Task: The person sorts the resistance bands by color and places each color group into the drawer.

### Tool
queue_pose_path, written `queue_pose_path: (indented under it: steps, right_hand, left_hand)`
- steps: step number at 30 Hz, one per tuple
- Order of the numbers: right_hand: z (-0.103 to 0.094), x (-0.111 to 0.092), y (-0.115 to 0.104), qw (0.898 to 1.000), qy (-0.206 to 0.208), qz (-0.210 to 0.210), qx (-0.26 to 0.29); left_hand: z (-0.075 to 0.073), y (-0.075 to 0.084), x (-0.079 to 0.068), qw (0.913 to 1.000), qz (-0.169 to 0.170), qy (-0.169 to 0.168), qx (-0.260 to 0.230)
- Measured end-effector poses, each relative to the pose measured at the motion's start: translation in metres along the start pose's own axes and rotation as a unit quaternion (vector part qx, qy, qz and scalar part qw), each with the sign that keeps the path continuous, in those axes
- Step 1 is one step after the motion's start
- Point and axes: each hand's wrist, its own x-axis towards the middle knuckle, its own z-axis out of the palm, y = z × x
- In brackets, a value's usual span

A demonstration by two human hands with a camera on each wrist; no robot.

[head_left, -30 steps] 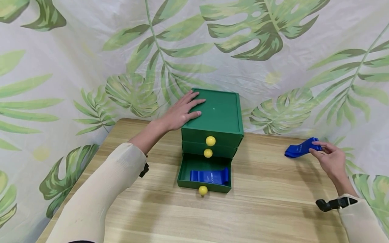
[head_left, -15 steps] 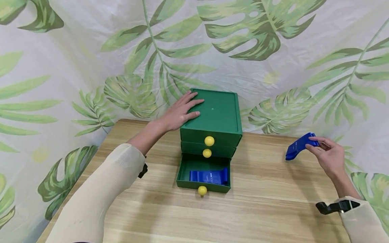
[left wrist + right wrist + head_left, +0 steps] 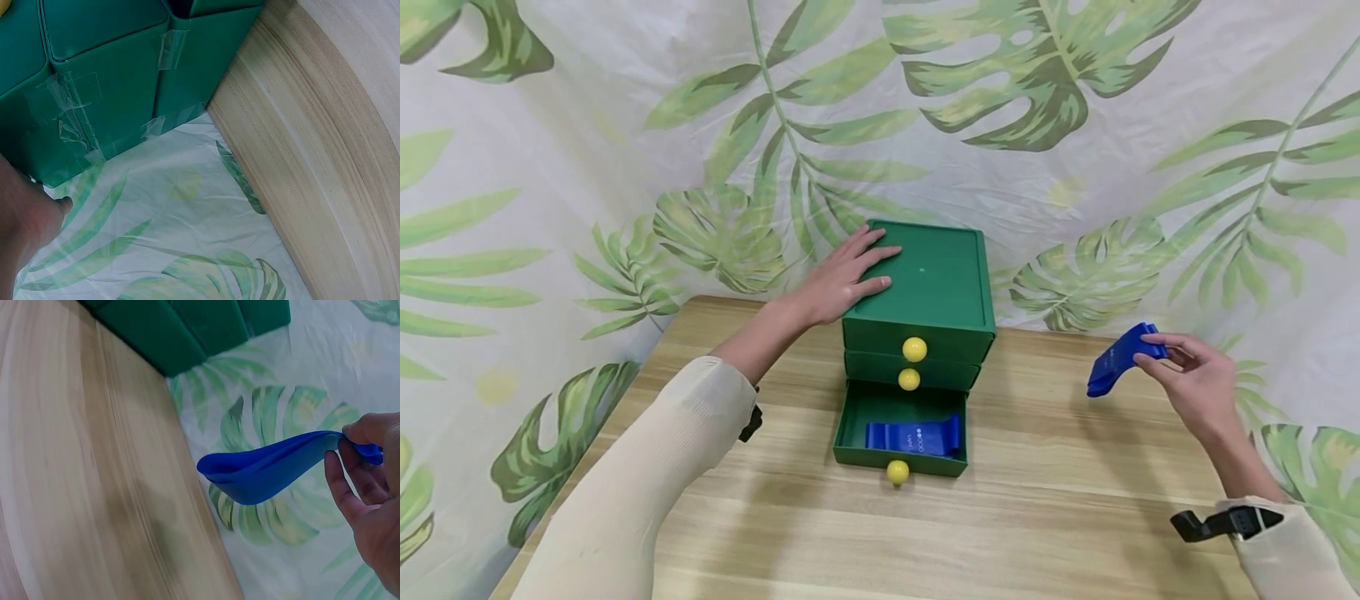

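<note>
A small green drawer cabinet (image 3: 936, 279) with yellow ball knobs stands at the back of the table. My left hand (image 3: 842, 279) rests on its top near the left edge, fingers spread and straight. The bottom drawer (image 3: 861, 456) is pulled out, and a blue resistance band (image 3: 895, 437) printed "Light" lies in it. Off to the right, my right hand (image 3: 1198, 383) pinches one end of another folded blue resistance band (image 3: 1112, 362) between thumb and fingers. In the right wrist view that band (image 3: 262, 472) hangs in a loop above the table.
The wood-grain table (image 3: 1037, 517) ends at a leaf-print cloth (image 3: 985, 183) hanging behind and at both sides. Clear tape (image 3: 72, 115) joins the cabinet's sections in the left wrist view. The two upper drawers are closed.
My right hand has lifted the blue resistance band off the table and moved a little left, and the band's free end now hangs down. My left hand stays on the cabinet.
</note>
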Motion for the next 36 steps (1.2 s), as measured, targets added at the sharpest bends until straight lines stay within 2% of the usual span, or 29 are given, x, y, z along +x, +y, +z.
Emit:
queue_pose_path:
  steps: [7,14,19,24,31,36]
  right_hand:
    - [0.012,-0.004,-0.014,1.0,-0.016,-0.025,0.001]
    - [0.025,-0.008,-0.031,0.999,-0.037,-0.029,0.026]
    - [0.035,-0.013,-0.045,0.997,-0.044,-0.052,0.036]
    - [0.044,-0.021,-0.057,0.993,-0.048,-0.066,0.085]
    - [0.056,-0.031,-0.075,0.991,-0.06,-0.088,0.079]
    - [0.067,-0.038,-0.087,0.984,-0.072,-0.103,0.127]
  left_hand:
    - [0.001,0.0,0.0,1.0,0.002,0.002,-0.003]
    - [0.0,-0.001,0.0,1.0,0.002,0.004,-0.003]
    - [-0.001,0.001,-0.002,1.0,0.001,0.007,-0.003]
    - [-0.002,0.003,-0.001,1.0,0.002,0.005,-0.003]
    - [0.0,0.0,0.001,1.0,0.002,0.003,-0.002]
    - [0.002,-0.001,0.001,1.0,0.002,0.006,-0.002]
